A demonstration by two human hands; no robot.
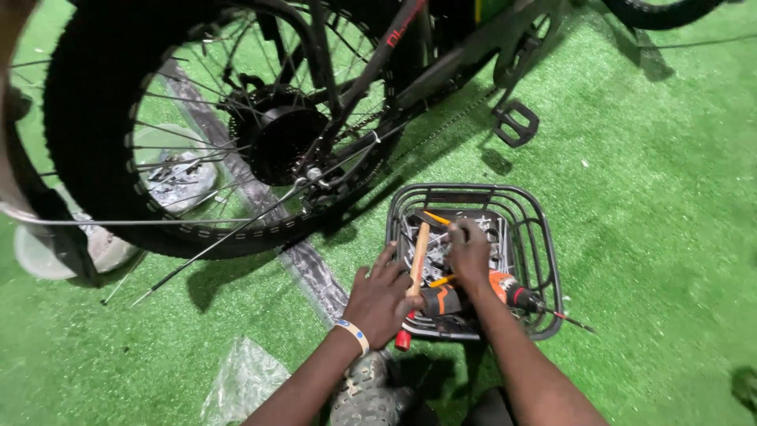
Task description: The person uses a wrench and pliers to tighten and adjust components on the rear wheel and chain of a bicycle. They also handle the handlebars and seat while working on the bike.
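Down on the green turf, both hands work at a wire basket of tools.
Left hand: the left hand point(384, 298) lies at the basket's 8 o'clock rim, fingers spread and loose, resting against the wooden handle of a hammer point(418, 260); whether it grips the handle I cannot tell. A pale wristband circles its wrist.
Right hand: the right hand point(469, 252) reaches into the middle of the basket, fingers curled down among the metal tools; what it grasps, if anything, is hidden under the fingers.
Basket: the basket point(544, 237) is black wire, rounded at the corners, sitting on the turf point(662, 197) at about 4 o'clock from the wheel hub.
Hammer: it lies lengthwise in the basket, head toward 12 o'clock, its red butt sticking out over the rim at 7 o'clock.
Drill: an orange and black drill point(512, 293) lies along the basket's 5 o'clock side, its bit poking out through the wire toward 4 o'clock.
Wheel: a fat black wheel point(87, 118) with a dark hub point(277, 142) stands at 10 o'clock from the basket, part of a dark bicycle frame.
Pedal: a black pedal point(516, 123) hangs at 12 o'clock above the basket.
Bag: a crumpled clear bag point(240, 383) lies at 8 o'clock from the left hand.
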